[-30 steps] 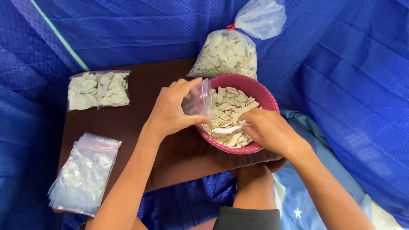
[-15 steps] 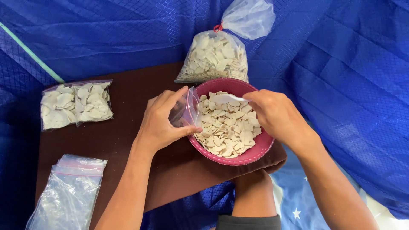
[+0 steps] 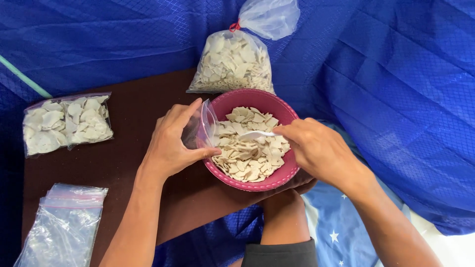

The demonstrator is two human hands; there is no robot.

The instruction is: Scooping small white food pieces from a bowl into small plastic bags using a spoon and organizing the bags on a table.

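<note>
Head view, round pink bowl, pale chips

A dark brown board rests on quilted blue cloth; daylight falls evenly.

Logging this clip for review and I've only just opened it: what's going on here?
A person sits at a dark brown board on blue cloth. The left hand holds a small clear bag open at the rim of a pink bowl full of pale, flat chips. The right hand holds a white scoop over the chips. A filled small bag lies at the left, a stack of empty bags lies nearer, and a large tied bag of chips stands behind the bowl.
</note>
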